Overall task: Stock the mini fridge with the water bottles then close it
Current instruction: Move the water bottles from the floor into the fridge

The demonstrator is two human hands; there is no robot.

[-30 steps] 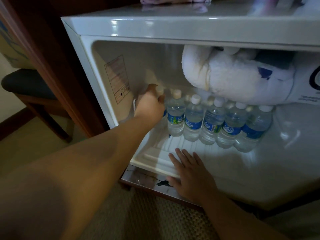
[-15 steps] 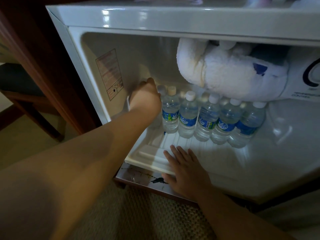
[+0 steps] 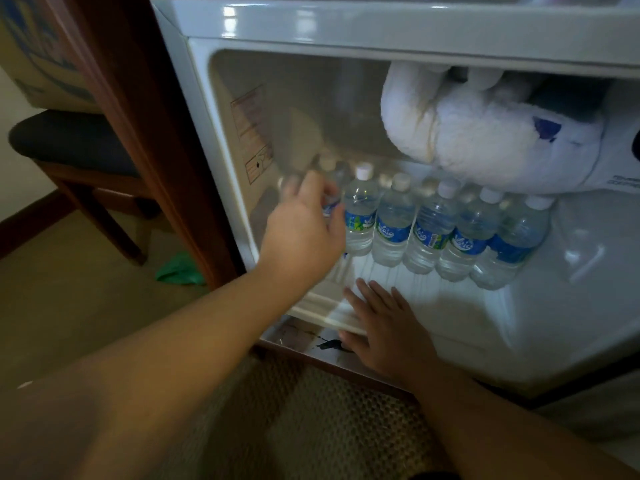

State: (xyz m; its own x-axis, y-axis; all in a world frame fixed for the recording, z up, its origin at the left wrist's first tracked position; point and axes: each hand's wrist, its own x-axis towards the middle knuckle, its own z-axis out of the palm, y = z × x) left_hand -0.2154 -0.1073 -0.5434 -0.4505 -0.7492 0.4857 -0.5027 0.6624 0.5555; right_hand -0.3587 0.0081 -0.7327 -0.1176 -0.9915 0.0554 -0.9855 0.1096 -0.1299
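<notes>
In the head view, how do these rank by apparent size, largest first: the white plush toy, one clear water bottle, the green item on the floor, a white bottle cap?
1. White fluffy plush toy
2. Clear plastic water bottle with blue label
3. Green crumpled item on the floor, partly hidden, so its rank against the bottle is unsure
4. White bottle cap

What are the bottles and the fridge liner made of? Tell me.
Water bottles: clear, glossy plastic by the look, see-through walls, white caps, printed blue labels. Fridge liner: smooth white moulded plastic, it seems, with raised ribs and soft sheen; metal cannot be ruled out.
</notes>
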